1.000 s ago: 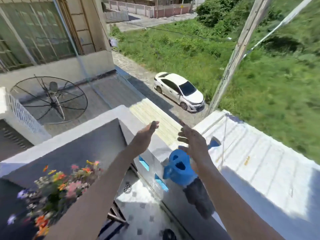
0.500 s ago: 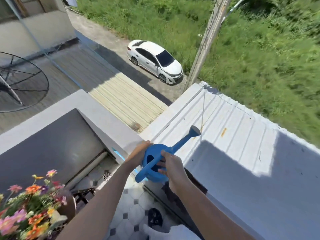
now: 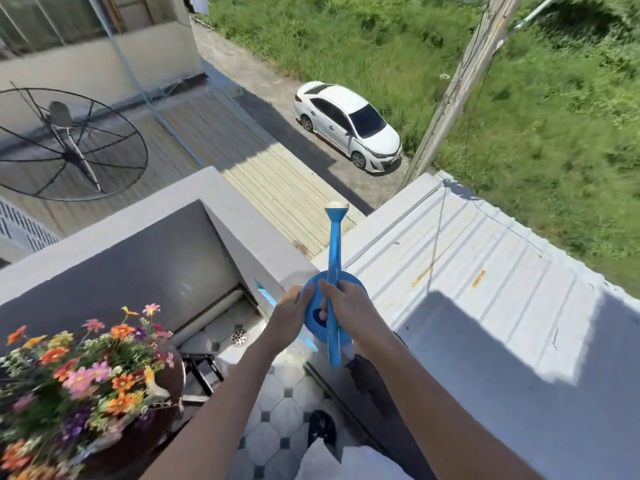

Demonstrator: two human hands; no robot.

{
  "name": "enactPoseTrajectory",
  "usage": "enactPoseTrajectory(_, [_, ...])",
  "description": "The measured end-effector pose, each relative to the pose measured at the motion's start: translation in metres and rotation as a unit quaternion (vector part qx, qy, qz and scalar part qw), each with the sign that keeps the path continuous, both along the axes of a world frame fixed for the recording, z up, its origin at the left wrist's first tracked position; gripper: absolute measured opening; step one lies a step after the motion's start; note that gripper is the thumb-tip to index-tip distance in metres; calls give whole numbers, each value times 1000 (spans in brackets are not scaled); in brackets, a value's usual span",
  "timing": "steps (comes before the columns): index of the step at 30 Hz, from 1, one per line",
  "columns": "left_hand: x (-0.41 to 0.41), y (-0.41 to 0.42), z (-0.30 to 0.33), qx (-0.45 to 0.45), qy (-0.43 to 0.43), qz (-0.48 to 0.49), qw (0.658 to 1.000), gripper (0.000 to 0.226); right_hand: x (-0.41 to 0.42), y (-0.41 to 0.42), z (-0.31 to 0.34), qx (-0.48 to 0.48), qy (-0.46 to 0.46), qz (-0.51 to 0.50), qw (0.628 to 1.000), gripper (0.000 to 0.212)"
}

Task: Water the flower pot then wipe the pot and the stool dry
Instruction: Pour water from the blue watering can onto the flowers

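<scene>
The person is standing on a small balcony, high up. Both hands are on a blue watering can (image 3: 325, 313). The right hand (image 3: 346, 308) is wrapped tight around the handle. The left hand (image 3: 291, 315) is pressed on the can's round side, fingers curled on it. The long spout points away from the person, out over the gray wall (image 3: 242, 223) toward the white roof (image 3: 467, 271).

The flower pot (image 3: 145, 434) is down at the left, near the person's left arm. It is brown and full of bright flowers (image 3: 86, 368). It seems to sit on a dark stool (image 3: 201, 368), but I can only see a bit of the frame.

No water has gone in the pot yet, I think. The can has to swing left and tip.

What could go wrong? The can is right by the wall's edge. If a hand slips, it could fall far down by the white car (image 3: 346, 126). If it tips too soon, water will splash the tiled floor (image 3: 277, 410) and not the pot.
</scene>
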State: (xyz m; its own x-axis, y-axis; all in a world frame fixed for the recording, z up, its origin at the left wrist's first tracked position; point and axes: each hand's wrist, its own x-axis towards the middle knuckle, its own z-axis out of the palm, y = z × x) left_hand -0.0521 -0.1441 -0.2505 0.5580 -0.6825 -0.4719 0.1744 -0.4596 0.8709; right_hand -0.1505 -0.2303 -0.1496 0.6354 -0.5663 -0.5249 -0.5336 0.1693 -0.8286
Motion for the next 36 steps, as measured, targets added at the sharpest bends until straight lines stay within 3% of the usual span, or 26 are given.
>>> enactPoseTrajectory(5, [-14, 59, 30, -30, -72, 80, 994, 49, 4, 30, 34, -115, 24, 159, 980, 34])
enactPoseTrajectory(7, [-19, 87, 37, -35, -92, 92, 991, 50, 6, 50, 48, -181, 29, 214, 959, 26])
enactPoseTrajectory(11, [-40, 149, 73, -42, -134, 124, 982, 36, 14, 98, 71, -281, 34, 288, 915, 32])
enactPoseTrajectory(20, [-79, 272, 103, -83, -139, 231, 959, 56, 22, 221, 115, -382, 23, 406, 830, 31])
enactPoseTrajectory(25, [-99, 317, 128, -60, -142, 279, 948, 32, 28, 270, 128, -439, 27, 450, 777, 46])
enactPoseTrajectory(32, [-116, 353, 133, -59, -131, 343, 928, 44, 37, 316, 141, -463, 57, 487, 739, 46])
enactPoseTrajectory(36, [-124, 359, 135, -64, -121, 348, 927, 38, 42, 331, 146, -470, 78, 506, 719, 42])
